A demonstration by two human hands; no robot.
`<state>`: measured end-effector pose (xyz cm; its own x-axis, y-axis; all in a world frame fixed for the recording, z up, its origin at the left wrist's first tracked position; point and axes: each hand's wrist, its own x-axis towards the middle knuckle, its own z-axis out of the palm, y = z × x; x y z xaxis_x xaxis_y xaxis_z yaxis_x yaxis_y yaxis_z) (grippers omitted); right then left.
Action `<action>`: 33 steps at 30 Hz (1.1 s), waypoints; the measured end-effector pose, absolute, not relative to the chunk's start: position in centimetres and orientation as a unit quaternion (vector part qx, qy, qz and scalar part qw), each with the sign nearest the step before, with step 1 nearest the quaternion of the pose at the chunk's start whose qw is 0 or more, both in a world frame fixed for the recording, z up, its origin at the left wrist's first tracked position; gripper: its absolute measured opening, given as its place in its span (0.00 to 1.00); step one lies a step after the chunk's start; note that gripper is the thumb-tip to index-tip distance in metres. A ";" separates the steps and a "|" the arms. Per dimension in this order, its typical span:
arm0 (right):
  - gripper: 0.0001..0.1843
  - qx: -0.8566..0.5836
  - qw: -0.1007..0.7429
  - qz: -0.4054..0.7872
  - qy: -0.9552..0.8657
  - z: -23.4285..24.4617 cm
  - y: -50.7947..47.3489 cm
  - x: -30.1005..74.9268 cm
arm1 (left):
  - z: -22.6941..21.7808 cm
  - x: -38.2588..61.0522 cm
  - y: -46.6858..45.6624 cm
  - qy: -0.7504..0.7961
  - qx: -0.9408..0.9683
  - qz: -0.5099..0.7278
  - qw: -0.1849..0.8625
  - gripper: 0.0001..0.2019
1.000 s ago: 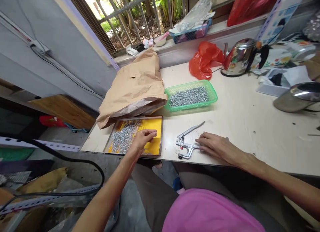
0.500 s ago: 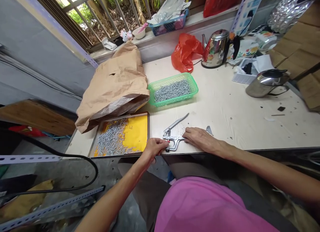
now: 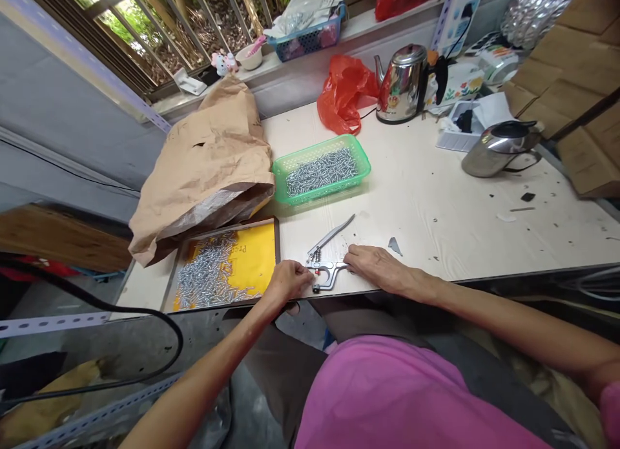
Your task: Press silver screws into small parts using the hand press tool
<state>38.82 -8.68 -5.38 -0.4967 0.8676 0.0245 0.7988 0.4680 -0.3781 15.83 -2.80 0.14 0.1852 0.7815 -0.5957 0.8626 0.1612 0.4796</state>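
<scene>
A pair of silver hand pliers (image 3: 330,280) with a C-shaped jaw, a spring and one raised handle lies at the table's front edge. My right hand (image 3: 375,263) is closed around its lower handle. At the jaw's left side, my left hand (image 3: 290,279) has its thumb and fingers pinched together; whatever is between them is too small to make out. A small red part shows inside the jaw by these fingertips. Left of my left hand is a shallow tray (image 3: 277,242) with a yellow bottom, holding a heap of small silver metal pieces (image 3: 203,271).
Behind the pliers, a green plastic basket (image 3: 363,168) holds many similar pieces. A large brown paper bag (image 3: 208,152) leans beside it. Farther back are a red plastic bag (image 3: 341,93) and a kettle (image 3: 402,87). A steel pitcher (image 3: 494,152) stands right. A grey scrap (image 3: 394,245) lies nearby.
The whole view has shifted slightly. My left fingertips have drawn a little off the jaw's lower end, leaving its dark tip uncovered. My right hand keeps its hold on the pliers.
</scene>
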 end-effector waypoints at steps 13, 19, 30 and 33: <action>0.10 -0.501 0.094 0.180 -0.841 -4.2 -8.9 38.5 | -1.6 14.2 -3.6 0.617 0.546 -0.011 0.567 0.15; 0.10 -0.499 0.104 0.176 -0.842 -4.3 -8.9 38.6 | -1.7 15.0 -4.1 0.655 0.490 0.093 0.567 0.20; 0.09 -0.500 0.116 0.164 -0.842 -4.6 -9.0 38.6 | -1.9 15.5 -4.8 0.685 0.488 0.054 0.538 0.22; 0.09 -0.496 0.122 0.165 -0.844 -4.8 -9.0 38.6 | -1.7 15.4 -4.5 0.674 0.488 0.022 0.554 0.21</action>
